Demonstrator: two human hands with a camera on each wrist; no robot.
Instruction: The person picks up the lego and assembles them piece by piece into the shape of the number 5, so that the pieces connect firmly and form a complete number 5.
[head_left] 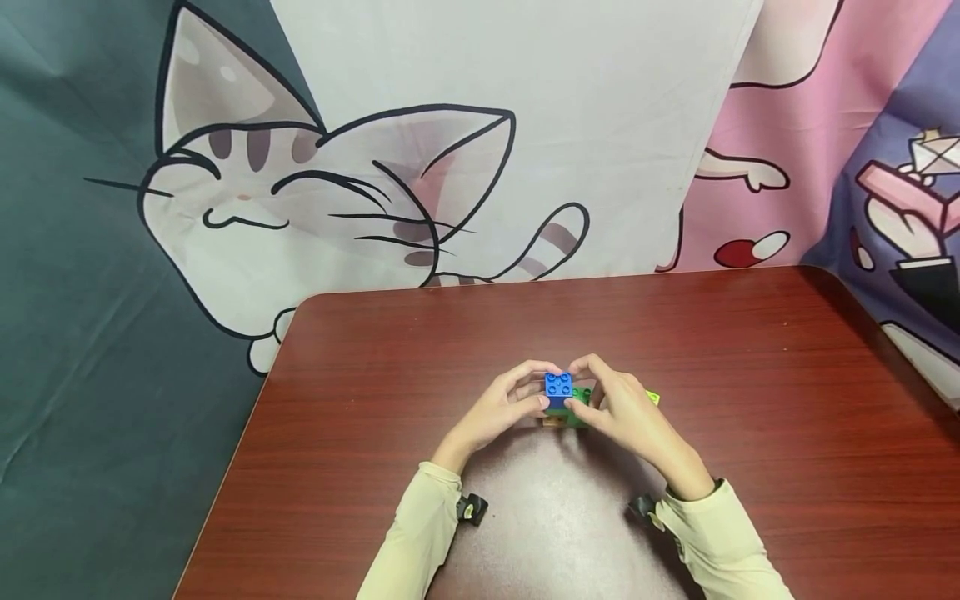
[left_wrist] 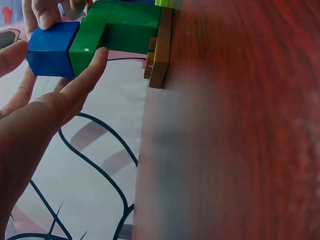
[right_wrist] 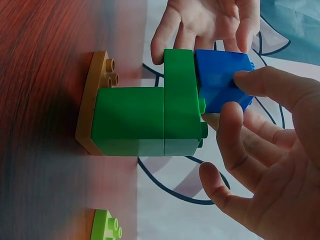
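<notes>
A blue toy building brick (head_left: pixel 558 388) stands on top of stacked green bricks (right_wrist: pixel 129 115), at one end of the upper green one. I cannot tell whether it is fully seated. Under the green bricks lies a brown base plate (right_wrist: pixel 90 107) with bare studs, on the table. My left hand (head_left: pixel 504 404) pinches the blue brick from the left, and one of its fingers touches the green brick in the left wrist view. From the right, my right hand (head_left: pixel 618 408) holds the same blue brick between thumb and fingers (right_wrist: pixel 252 80).
A lime green brick (right_wrist: pixel 102 226) sits on the reddish-brown table (head_left: pixel 360 433), just right of the stack and partly behind my right hand in the head view. Behind the table's far edge hangs a printed cloth (head_left: pixel 600 100) with cartoon cats.
</notes>
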